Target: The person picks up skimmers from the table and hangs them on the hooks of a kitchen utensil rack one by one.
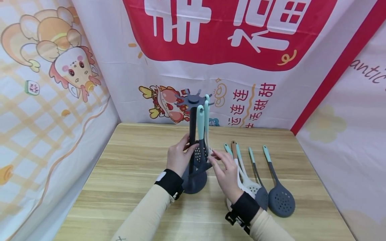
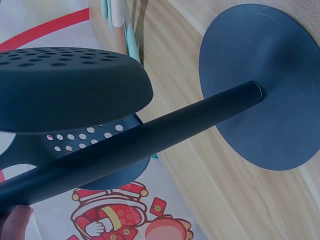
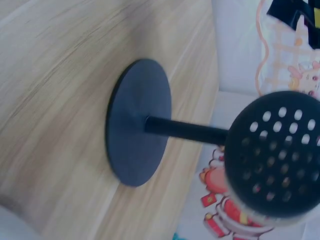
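Left hand curled round the pole of a dark utensil stand, right hand with bent fingers at teal-handled utensils hanging between both hands, its grip unclear from here, loose utensils right of it on the surface

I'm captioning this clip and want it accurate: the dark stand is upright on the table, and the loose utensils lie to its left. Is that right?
Not quite: the loose utensils lie to the right of the stand, as the head view shows. The stand is upright on the table.
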Demonstrator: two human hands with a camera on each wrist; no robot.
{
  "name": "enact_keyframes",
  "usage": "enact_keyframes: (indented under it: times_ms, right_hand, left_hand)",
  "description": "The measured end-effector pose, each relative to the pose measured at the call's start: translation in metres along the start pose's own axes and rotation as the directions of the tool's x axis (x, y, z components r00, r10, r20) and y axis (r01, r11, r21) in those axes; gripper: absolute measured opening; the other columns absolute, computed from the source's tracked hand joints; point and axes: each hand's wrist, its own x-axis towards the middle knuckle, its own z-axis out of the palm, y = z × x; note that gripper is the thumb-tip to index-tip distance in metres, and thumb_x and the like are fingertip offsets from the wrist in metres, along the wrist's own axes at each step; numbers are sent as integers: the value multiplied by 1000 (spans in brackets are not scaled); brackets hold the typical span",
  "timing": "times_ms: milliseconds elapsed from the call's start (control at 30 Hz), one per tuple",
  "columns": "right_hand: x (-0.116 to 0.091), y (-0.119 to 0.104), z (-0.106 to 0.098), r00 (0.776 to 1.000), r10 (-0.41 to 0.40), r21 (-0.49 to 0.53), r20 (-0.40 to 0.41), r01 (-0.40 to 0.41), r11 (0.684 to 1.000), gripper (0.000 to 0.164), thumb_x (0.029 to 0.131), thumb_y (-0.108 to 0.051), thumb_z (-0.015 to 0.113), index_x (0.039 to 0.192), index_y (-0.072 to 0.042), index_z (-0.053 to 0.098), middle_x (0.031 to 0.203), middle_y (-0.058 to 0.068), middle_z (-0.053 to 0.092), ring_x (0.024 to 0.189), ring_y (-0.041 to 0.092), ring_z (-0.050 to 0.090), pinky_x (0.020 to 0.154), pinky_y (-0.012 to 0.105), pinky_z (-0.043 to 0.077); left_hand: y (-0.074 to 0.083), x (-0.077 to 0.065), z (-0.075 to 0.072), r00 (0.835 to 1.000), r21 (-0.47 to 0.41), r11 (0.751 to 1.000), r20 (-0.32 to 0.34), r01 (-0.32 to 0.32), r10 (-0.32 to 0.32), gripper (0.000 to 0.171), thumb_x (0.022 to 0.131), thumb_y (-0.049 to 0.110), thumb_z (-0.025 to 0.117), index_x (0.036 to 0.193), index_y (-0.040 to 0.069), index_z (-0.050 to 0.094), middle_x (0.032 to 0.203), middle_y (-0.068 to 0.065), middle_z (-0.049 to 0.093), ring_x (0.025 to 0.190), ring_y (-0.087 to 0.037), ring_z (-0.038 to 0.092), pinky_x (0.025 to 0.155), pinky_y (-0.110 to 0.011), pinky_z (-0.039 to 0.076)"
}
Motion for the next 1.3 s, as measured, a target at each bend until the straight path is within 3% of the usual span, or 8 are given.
enact_keyframes:
  times_ms: [167, 267, 367, 533, 633, 1000, 1133, 1300]
  right_hand:
    - [-3, 18, -11, 991, 135, -82, -2, -135, 987, 27, 91, -11, 71, 117, -5, 69, 101, 9, 72, 94, 22, 65, 81, 36, 58]
    - [-8, 33, -16, 965, 262, -133, 21, -257, 957, 33, 92, -16, 71, 123, -5, 66, 105, 10, 71, 96, 22, 65, 85, 41, 58]
    - [-12, 48, -22, 913, 404, -184, 58, -388, 903, 40, 93, -19, 70, 129, -4, 61, 112, 12, 69, 100, 26, 65, 89, 47, 56]
    - [-18, 65, -30, 797, 594, -286, 114, -546, 788, 53, 95, -27, 68, 141, -6, 51, 125, 16, 63, 109, 30, 62, 93, 46, 55]
    - [-21, 71, -34, 754, 643, -317, 130, -583, 748, 59, 95, -31, 67, 144, -6, 46, 127, 17, 61, 108, 30, 61, 90, 44, 56]
    - [-28, 86, -40, 661, 739, -431, 127, -634, 642, 66, 95, -36, 66, 146, 0, 43, 126, 17, 55, 110, 30, 55, 86, 40, 52]
    - [-29, 90, -41, 642, 757, -490, 123, -624, 609, 65, 94, -30, 68, 145, 1, 43, 123, 18, 55, 100, 27, 55, 73, 32, 49]
    - [-30, 94, -41, 641, 760, -525, 108, -612, 591, 62, 93, -26, 70, 143, 3, 46, 119, 19, 57, 91, 25, 54, 63, 25, 45]
  left_hand:
    - [1, 0, 0, 1000, -1, 1000, 4, 11, -11, 35, 91, 26, 71, 122, 13, 65, 107, -10, 76, 95, -25, 75, 78, -35, 61]
    - [0, 0, 1, 1000, -2, 1000, 3, 10, -10, 35, 90, 27, 71, 122, 12, 65, 107, -10, 76, 95, -25, 75, 79, -35, 61]
    - [0, 1, 1, 1000, -6, 1000, 6, 8, -8, 35, 91, 27, 71, 122, 12, 65, 107, -10, 76, 95, -25, 75, 79, -35, 61]
    - [0, 0, 1, 1000, -16, 1000, 13, 12, -11, 34, 91, 27, 70, 122, 13, 65, 107, -10, 76, 95, -25, 75, 78, -35, 61]
    - [1, 0, 1, 1000, -15, 1000, 15, 12, -12, 34, 91, 27, 70, 123, 13, 65, 107, -10, 76, 95, -25, 75, 78, -35, 61]
    - [3, 0, -1, 1000, -16, 1000, 14, 21, -20, 35, 91, 27, 70, 124, 14, 65, 108, -10, 76, 96, -25, 74, 80, -35, 61]
    - [2, 0, -1, 1000, -17, 1000, 15, 22, -22, 36, 91, 27, 70, 124, 14, 65, 108, -9, 76, 97, -24, 74, 80, -35, 61]
    - [3, 0, -1, 999, -16, 999, 17, 28, -28, 36, 91, 27, 71, 124, 14, 65, 109, -9, 76, 97, -25, 74, 80, -36, 61]
